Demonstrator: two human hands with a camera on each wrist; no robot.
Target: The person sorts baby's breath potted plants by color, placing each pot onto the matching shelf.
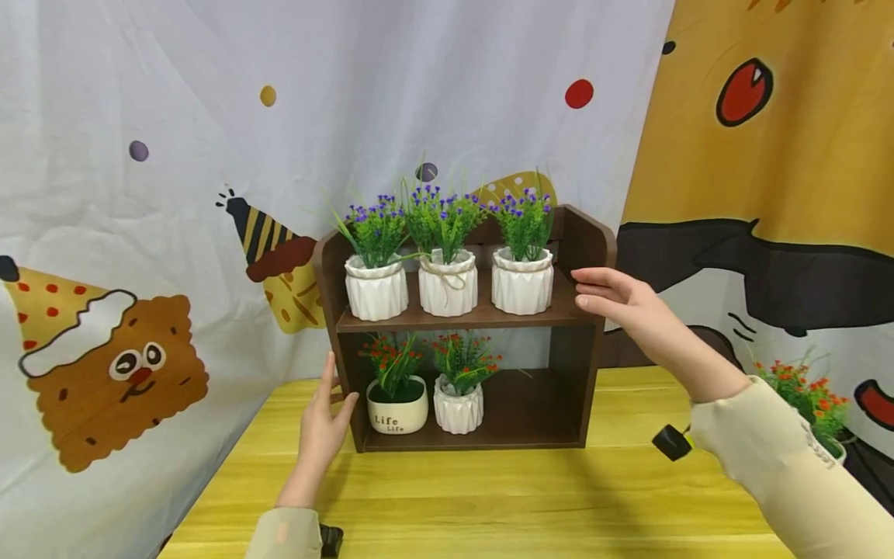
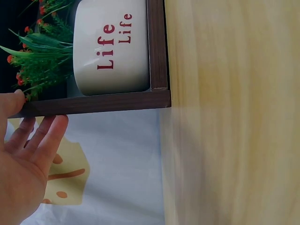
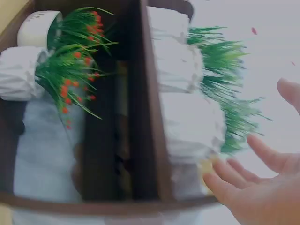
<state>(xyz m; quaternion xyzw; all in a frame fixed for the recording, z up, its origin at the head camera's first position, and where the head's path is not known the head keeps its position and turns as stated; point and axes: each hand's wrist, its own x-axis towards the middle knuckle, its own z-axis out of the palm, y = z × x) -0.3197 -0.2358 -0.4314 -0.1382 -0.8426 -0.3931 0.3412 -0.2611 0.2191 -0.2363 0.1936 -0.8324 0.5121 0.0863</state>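
Note:
A dark brown two-tier wooden shelf (image 1: 454,320) stands before me. My left hand (image 1: 324,419) is at its left side panel, thumb by the front edge and straight fingers along the outer face. Beside that panel, inside, sits a cream "Life" pot (image 1: 396,415) with red flowers; a white pleated pot (image 1: 459,411) stands to its right. Three white pots hold purple flowers on the upper tier: left (image 1: 377,293), middle with twine bow (image 1: 447,295), right (image 1: 522,287). My right hand (image 1: 625,299), fingers extended and holding nothing, is at the upper right side, near the right pot.
The shelf rests on a yellow wood-grain table (image 1: 489,497). Another pot with orange-red flowers (image 1: 803,396) stands at the far right, partly behind my right sleeve (image 1: 761,442). A printed cartoon cloth (image 1: 447,93) hangs behind.

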